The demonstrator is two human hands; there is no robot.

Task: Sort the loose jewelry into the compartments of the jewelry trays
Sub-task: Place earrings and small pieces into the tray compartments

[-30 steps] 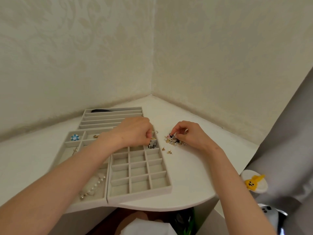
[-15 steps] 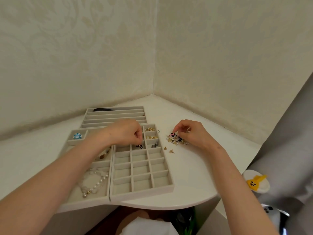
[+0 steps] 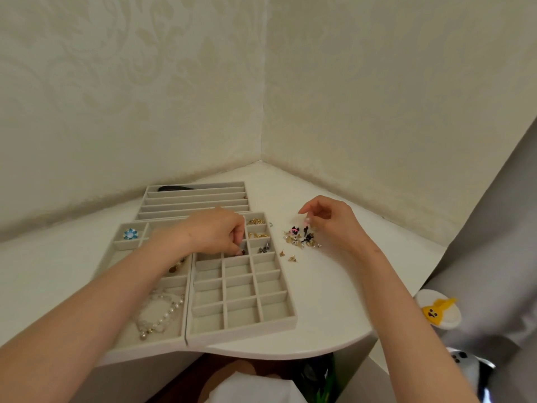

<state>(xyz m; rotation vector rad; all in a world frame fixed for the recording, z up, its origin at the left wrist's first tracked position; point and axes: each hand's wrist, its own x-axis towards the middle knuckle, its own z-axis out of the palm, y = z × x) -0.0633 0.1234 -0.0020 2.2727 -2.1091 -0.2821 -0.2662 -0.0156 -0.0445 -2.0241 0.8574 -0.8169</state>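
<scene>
Left hand [image 3: 216, 234]: fingers curled downward, tips inside a middle-column cell of the grid tray [image 3: 244, 334], third row from the far end. The tips are at a small dark piece [image 3: 242, 252] in that cell; it cannot be determined whether they pinch it or only touch it.

Right hand [image 3: 331, 225]: raised just above the pile [image 3: 302, 238] of loose jewelry, fingers curled, thumb and forefinger close together. Whether anything sits between them cannot be determined.

Pile: small mixed items, gold, black, pink and pearl-like, lying on the table [image 3: 319, 301] just right of the grid tray. Two gold studs [image 3: 287, 255] lie apart from it, nearer the tray.

Grid tray: rectangular, matt beige, soft-looking lining, three columns of square cells. Right-column far cells hold gold pieces [image 3: 256, 228] and a grey piece [image 3: 263, 250].

Left tray [image 3: 151, 349]: same lining, touching the grid tray's side. It holds a pearl strand [image 3: 161, 314] and a blue flower [image 3: 130, 234]; the left forearm crosses it and hides part.

Back tray [image 3: 194, 199]: long narrow slots.

Surroundings: white rounded table in a corner, embossed cream walls [image 3: 145, 97], grey curtain [image 3: 494, 228] at right.
</scene>
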